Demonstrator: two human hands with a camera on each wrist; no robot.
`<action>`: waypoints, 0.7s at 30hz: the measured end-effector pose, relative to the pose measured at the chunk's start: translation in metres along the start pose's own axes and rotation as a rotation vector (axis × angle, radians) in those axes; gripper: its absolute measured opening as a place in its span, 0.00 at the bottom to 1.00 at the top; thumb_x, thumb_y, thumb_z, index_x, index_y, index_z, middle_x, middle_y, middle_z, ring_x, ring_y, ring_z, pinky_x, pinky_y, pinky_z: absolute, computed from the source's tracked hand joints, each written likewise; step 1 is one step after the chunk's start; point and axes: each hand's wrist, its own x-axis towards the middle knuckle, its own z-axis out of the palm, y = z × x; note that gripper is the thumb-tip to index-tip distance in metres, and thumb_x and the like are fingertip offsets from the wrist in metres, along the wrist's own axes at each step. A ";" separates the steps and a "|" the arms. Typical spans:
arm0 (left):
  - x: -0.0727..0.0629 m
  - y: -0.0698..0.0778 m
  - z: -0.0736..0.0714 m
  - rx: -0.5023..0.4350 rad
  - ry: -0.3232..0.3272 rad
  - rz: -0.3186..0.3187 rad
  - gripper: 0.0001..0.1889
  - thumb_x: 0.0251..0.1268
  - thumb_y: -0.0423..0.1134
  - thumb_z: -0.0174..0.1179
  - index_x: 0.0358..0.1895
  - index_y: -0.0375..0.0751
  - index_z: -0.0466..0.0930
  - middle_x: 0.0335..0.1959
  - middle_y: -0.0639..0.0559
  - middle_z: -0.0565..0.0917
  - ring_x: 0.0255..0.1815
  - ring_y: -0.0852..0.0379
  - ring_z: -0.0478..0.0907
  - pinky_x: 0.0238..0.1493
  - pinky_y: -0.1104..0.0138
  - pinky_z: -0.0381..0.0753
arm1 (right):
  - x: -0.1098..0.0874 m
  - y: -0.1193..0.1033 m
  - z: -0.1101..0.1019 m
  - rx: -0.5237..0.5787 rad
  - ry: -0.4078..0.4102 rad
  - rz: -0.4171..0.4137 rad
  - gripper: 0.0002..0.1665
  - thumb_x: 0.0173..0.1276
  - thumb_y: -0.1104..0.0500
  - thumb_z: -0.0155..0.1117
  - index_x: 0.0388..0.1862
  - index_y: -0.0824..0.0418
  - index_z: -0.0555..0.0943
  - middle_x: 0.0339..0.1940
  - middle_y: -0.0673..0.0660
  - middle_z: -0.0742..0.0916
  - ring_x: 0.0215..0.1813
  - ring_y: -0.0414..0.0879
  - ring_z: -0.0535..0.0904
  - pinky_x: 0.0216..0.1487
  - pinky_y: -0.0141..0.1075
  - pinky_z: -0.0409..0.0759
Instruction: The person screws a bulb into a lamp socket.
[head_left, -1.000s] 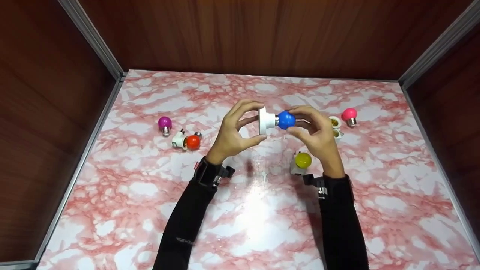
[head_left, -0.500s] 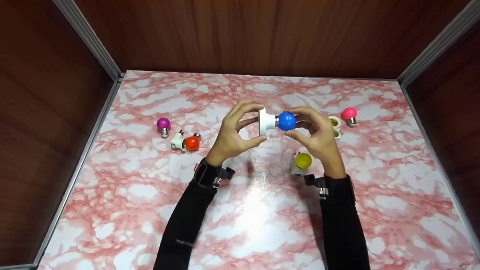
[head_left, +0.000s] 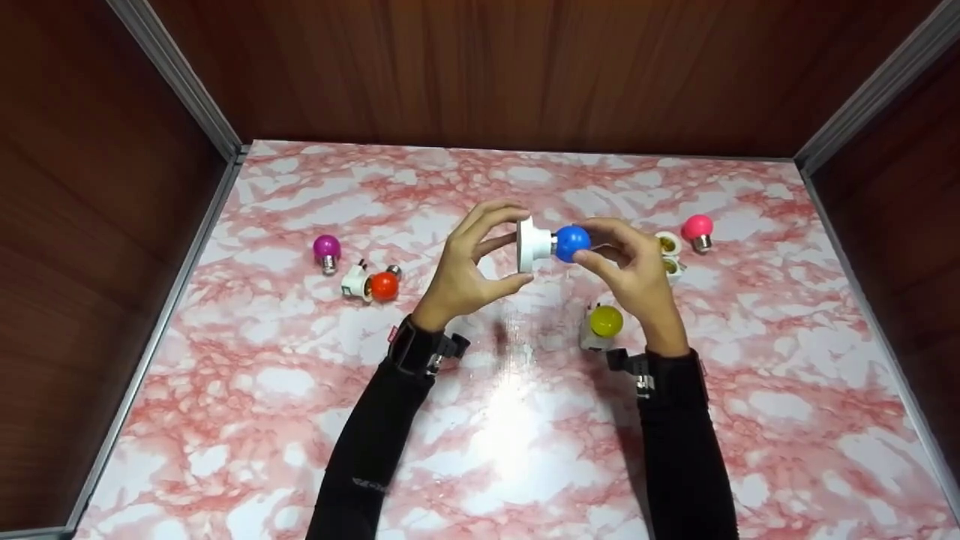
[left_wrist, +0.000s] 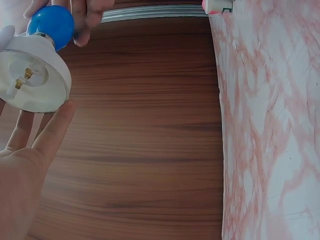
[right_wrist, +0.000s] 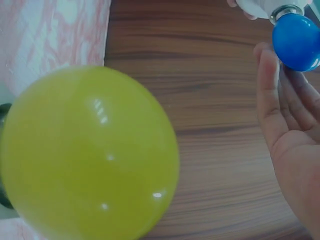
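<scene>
My left hand (head_left: 466,262) grips a white round lamp holder (head_left: 532,245) by its wide base rim, thumb below and fingers above. In the left wrist view the holder's hollow back shows two brass screws (left_wrist: 28,73). My right hand (head_left: 634,262) pinches a blue light bulb (head_left: 573,244) between thumb and fingers. The bulb lies sideways, its metal screw base at the holder's mouth with part of the thread showing. Both are held up over the table. From the right wrist, the blue bulb (right_wrist: 296,42) appears beside the fingertips, with the holder (right_wrist: 260,6) behind it.
A yellow bulb (head_left: 607,321) in a white socket stands near my right wrist. At left are a purple bulb (head_left: 327,247), a red bulb (head_left: 385,286) and a white plug socket (head_left: 355,282). White sockets (head_left: 670,266) and a pink bulb (head_left: 698,226) lie at right.
The right thumb and fingers shift around the blue bulb, the thumb moving off its lower edge and back onto its near side. The left hand and lamp holder stay nearly still.
</scene>
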 end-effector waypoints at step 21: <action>0.003 -0.001 -0.003 0.009 0.016 -0.032 0.37 0.52 0.27 0.80 0.68 0.31 0.77 0.70 0.34 0.74 0.69 0.47 0.79 0.68 0.58 0.89 | 0.003 0.005 0.002 0.139 -0.047 -0.175 0.26 0.59 0.78 0.76 0.54 0.82 0.76 0.62 0.55 0.88 0.61 0.45 0.89 0.63 0.34 0.90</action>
